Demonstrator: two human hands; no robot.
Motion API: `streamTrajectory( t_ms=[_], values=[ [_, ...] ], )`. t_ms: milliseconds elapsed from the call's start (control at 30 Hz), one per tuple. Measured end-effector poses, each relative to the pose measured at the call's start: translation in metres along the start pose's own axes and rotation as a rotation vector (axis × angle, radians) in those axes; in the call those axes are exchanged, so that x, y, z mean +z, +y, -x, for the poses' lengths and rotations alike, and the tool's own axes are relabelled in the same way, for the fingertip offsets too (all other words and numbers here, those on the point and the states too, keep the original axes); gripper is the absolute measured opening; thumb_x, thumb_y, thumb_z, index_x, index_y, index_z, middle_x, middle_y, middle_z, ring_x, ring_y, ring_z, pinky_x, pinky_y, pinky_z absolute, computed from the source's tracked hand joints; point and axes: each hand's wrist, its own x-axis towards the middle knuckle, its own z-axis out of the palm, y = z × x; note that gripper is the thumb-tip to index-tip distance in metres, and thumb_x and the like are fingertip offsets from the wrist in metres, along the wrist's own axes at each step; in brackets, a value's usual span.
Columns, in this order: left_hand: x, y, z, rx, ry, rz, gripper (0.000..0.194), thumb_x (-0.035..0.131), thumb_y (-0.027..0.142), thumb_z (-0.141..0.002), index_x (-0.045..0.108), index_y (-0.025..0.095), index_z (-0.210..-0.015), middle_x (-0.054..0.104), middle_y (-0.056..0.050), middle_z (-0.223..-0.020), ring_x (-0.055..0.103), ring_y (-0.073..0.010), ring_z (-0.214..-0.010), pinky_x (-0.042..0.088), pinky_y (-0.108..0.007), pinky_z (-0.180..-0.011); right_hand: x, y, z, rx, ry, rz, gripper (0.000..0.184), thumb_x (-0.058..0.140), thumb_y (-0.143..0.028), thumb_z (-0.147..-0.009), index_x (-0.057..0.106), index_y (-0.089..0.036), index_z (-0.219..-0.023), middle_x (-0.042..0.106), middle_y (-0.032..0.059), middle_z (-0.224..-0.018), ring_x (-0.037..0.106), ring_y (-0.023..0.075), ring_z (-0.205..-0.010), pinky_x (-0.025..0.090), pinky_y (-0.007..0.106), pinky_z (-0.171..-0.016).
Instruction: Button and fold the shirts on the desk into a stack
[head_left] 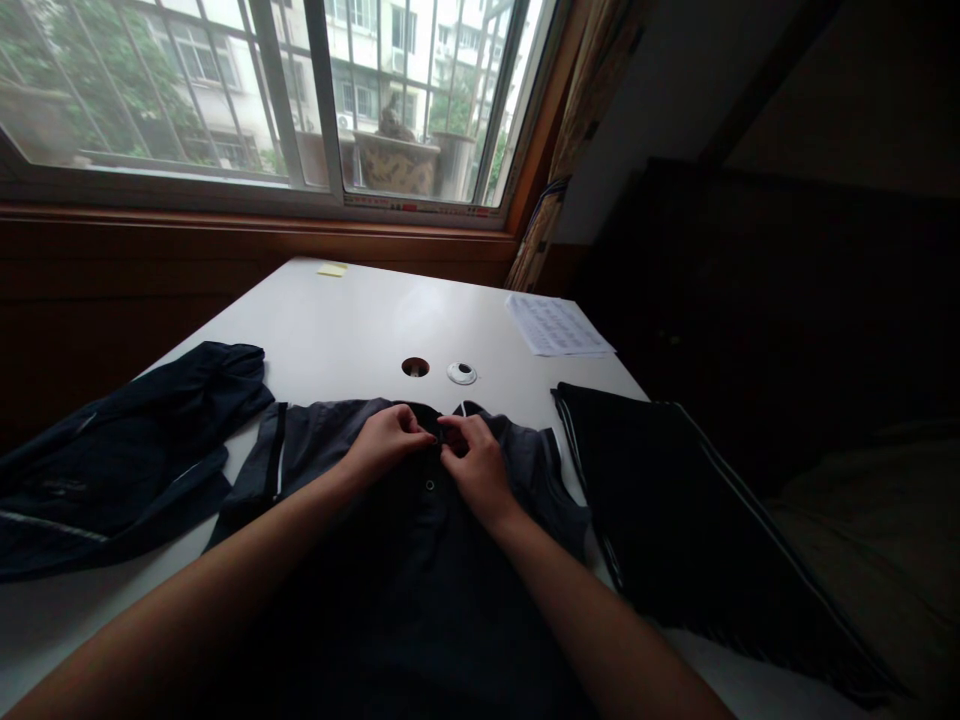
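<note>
A dark short-sleeved shirt point(420, 570) with grey shoulders lies spread on the white table point(360, 320), its collar toward the window. At the top of its front placket, my left hand point(390, 436) pinches the cloth by the collar opening. My right hand point(474, 455) grips the placket's other side, fingertips almost meeting the left ones. A small round button point(430, 485) shows just below the hands. What exactly sits between the fingertips is hidden. The lower part of the shirt is lost in shadow between my forearms.
Left of the shirt lies a crumpled navy garment point(135, 440); to its right is a folded black garment point(697, 510) with pale piping. Printed papers point(559, 325), a yellow sticky note point(331, 270), a cable hole point(415, 367) and a round white cap point(462, 373) are farther back.
</note>
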Motion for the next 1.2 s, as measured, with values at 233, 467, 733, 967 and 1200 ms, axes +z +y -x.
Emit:
streamTrajectory(
  t_ms=[233,467,733,967,1200],
  values=[
    [0.0039,0.001,0.002,0.042,0.023,-0.013,0.022,0.073,0.033,-0.068,0.057,0.019,-0.07,0.062,0.002,-0.067,0.056,-0.0144,-0.061,0.037,-0.025,-0.055,-0.0005,-0.0038,0.0013,-0.019,0.011,0.014,0.042,0.058,-0.007,-0.076,0.068,-0.027,-0.112,0.057,0.0013,-0.095,0.059,0.0164,-0.082,0.052,0.03,-0.077],
    [0.0054,0.0003,0.0033,0.03,0.042,-0.009,0.022,0.073,0.034,-0.069,0.056,0.019,-0.068,0.065,0.001,-0.067,0.059,-0.016,-0.063,0.038,-0.025,-0.055,-0.0029,-0.003,0.0002,0.025,0.026,-0.081,0.034,0.064,-0.015,-0.078,0.069,-0.026,-0.109,0.062,0.0013,-0.094,0.063,0.0179,-0.086,0.053,0.031,-0.079],
    [0.0051,-0.003,0.0023,0.006,0.01,0.163,0.027,0.073,0.034,-0.069,0.05,0.02,-0.069,0.069,-0.002,-0.072,0.065,-0.0181,-0.07,0.044,-0.026,-0.06,0.0003,0.0029,0.0007,0.141,-0.035,-0.317,0.03,0.058,-0.024,-0.087,0.065,-0.024,-0.117,0.072,0.0045,-0.106,0.069,0.0196,-0.1,0.053,0.036,-0.094],
    [0.0045,0.0023,0.0038,-0.041,-0.05,0.277,0.033,0.074,0.036,-0.068,0.045,0.021,-0.067,0.07,-0.004,-0.076,0.061,-0.0151,-0.065,0.043,-0.026,-0.057,-0.0002,0.0015,-0.0004,0.134,-0.019,-0.268,0.029,0.064,-0.022,-0.083,0.067,-0.024,-0.112,0.072,0.0039,-0.104,0.069,0.0202,-0.099,0.054,0.036,-0.092],
    [0.0019,0.0059,0.0033,-0.017,-0.097,0.276,0.037,0.074,0.038,-0.067,0.041,0.022,-0.067,0.07,-0.003,-0.078,0.061,-0.0153,-0.068,0.043,-0.025,-0.06,0.0015,-0.0008,-0.0003,0.091,-0.011,-0.229,0.034,0.064,-0.017,-0.079,0.065,-0.024,-0.112,0.07,0.0037,-0.105,0.068,0.0195,-0.096,0.055,0.035,-0.089]
  ],
)
